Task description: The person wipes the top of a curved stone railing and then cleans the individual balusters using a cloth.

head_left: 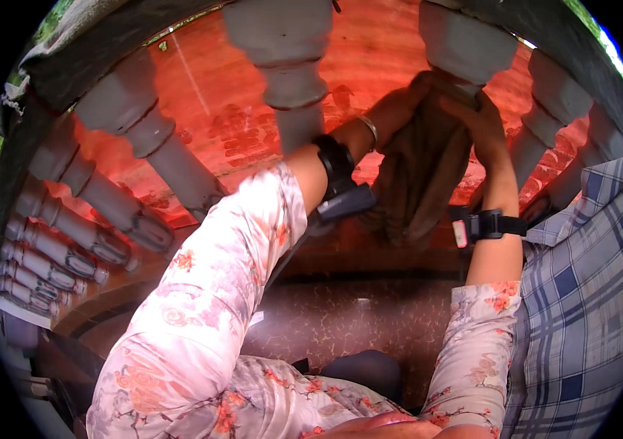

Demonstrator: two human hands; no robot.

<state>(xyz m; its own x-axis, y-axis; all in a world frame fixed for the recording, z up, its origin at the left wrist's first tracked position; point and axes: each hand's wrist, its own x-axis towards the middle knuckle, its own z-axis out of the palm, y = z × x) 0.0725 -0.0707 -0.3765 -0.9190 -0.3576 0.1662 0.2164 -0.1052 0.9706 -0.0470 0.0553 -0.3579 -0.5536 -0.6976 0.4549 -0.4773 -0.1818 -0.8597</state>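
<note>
A dark brown cloth (425, 164) hangs in folds against a grey baluster (466, 44), right of the middle. My left hand (406, 102) grips the cloth's upper left side, its fingers partly lost in shadow. On the other side my right hand (481, 124) has its fingers curled over the cloth's top edge, just under the baluster's wide upper part. The cloth hides the baluster's lower length. Both forearms wear black straps with small devices, and a bracelet circles my left wrist.
More grey balusters (282, 66) curve away to the left and right beneath a dark handrail (117, 55). Behind them is a bright red surface (216, 110). A blue-and-white checked cloth (582, 307) hangs at the right. Below lies a reddish-brown marbled surface (348, 314).
</note>
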